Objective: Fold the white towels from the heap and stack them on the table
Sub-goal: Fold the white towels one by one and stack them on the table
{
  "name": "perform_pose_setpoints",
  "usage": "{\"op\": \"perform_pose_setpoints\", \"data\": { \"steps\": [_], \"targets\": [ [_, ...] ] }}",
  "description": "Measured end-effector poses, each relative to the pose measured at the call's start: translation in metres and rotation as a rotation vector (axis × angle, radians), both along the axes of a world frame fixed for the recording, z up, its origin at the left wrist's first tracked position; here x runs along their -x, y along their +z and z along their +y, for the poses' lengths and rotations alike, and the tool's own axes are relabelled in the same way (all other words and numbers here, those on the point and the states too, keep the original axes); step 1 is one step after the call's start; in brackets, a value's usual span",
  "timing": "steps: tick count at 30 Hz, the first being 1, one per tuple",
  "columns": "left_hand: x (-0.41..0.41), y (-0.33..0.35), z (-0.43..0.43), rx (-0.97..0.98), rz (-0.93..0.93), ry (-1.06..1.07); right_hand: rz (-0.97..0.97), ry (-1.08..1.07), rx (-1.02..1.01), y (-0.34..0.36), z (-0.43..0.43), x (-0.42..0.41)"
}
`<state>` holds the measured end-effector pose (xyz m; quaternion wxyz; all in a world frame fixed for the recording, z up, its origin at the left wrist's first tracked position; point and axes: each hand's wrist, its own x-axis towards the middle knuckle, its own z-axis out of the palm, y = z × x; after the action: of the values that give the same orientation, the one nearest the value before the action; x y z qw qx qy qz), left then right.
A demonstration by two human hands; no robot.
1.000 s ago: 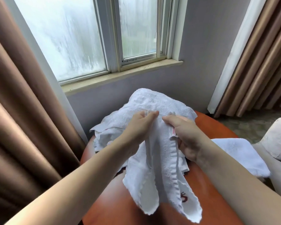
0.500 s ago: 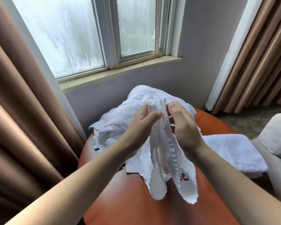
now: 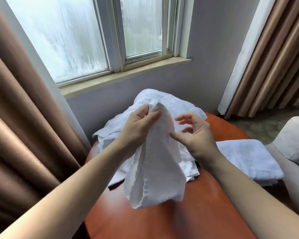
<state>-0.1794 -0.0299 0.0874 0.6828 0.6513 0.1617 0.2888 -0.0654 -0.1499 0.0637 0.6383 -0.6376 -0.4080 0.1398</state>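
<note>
A small white towel (image 3: 155, 163) hangs above the round orange table (image 3: 188, 213). My left hand (image 3: 138, 125) pinches it at its top corner and holds it up. Just to its right, my right hand (image 3: 195, 133) has spread, relaxed fingers; its thumb tip touches the cloth's right edge, the fingers hold nothing. Behind both hands lies the heap of white towels (image 3: 166, 104) at the table's far side. A folded white towel (image 3: 247, 157) lies flat on the table's right side.
Brown curtains (image 3: 22, 128) hang close on the left and at the far right (image 3: 274, 62). A window with a stone sill (image 3: 124, 75) is behind the table. A pale upholstered chair (image 3: 295, 144) stands against the table's right edge.
My right hand has let go of the towel's top and opened beside it. The towel now hangs from my left hand alone and has swung a little higher.
</note>
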Motion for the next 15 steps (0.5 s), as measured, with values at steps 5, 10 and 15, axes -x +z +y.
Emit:
{"op": "perform_pose_setpoints", "data": {
  "steps": [5, 10, 15],
  "targets": [
    [0.016, 0.011, 0.022, -0.088, 0.074, -0.306, -0.100, 0.202, 0.434, -0.011, -0.012, -0.030],
    [0.029, 0.012, 0.038, -0.143, 0.143, -0.427, -0.130, 0.365, 0.663, -0.045, -0.008, -0.035],
    [0.040, 0.009, 0.045, -0.177, 0.141, -0.444, -0.227, 0.344, 0.771, -0.086, -0.004, -0.033]
  ]
}}
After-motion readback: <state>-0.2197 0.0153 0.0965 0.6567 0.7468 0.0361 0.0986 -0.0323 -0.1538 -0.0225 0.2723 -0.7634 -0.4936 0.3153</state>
